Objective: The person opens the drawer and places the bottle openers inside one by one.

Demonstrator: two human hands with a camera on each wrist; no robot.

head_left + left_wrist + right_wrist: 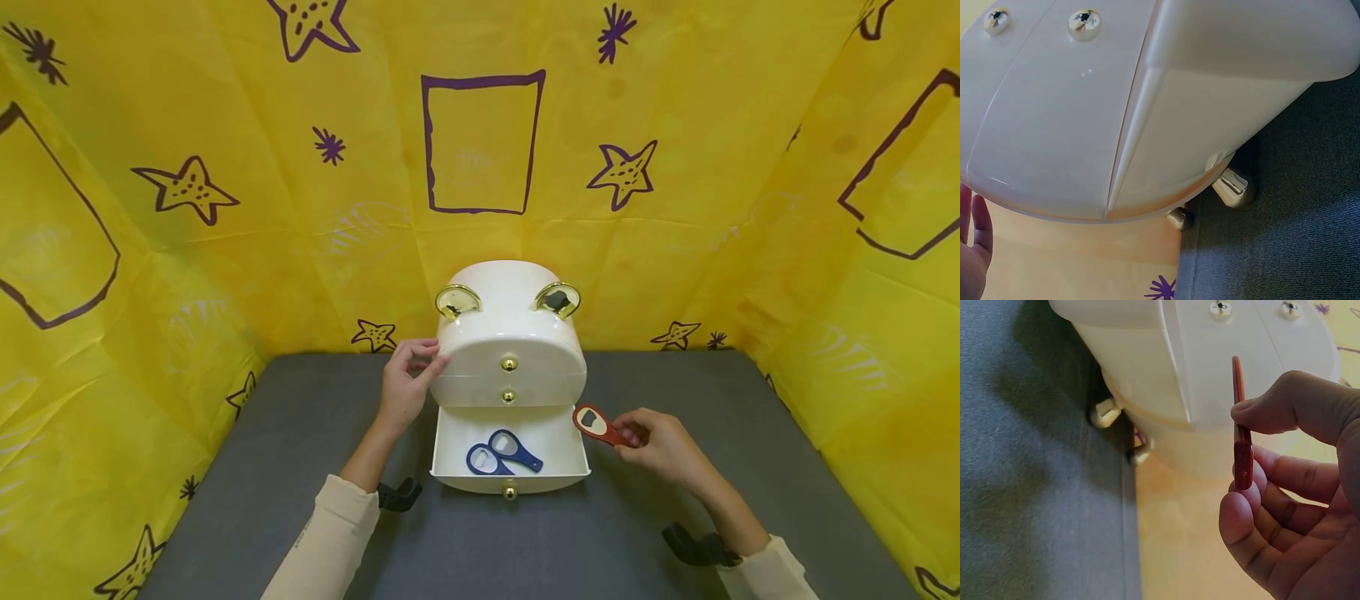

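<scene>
My right hand (pixel 663 446) pinches a red bottle opener (pixel 592 422) by its handle, at the right side of the pulled-out bottom drawer (pixel 457 425). Seen edge-on in the right wrist view, the thin red opener (pixel 1244 456) sits between thumb and fingertips. Two blue bottle openers (pixel 517 451) lie overlapping in that drawer, toward its front. My left hand (pixel 405 387) rests its fingertips at the left side of the white cabinet (pixel 502 300), beside the top drawer. Only part of the left hand (pixel 974 244) shows in the left wrist view.
The cabinet has two gold-rimmed ears (pixel 557 299), gold knobs (pixel 509 364) and short feet (pixel 1233 187). Its two upper drawers are closed. It stands on a dark grey table (pixel 315 417) near a yellow cloth backdrop (pixel 247 250) with purple drawings, which also rises on both sides.
</scene>
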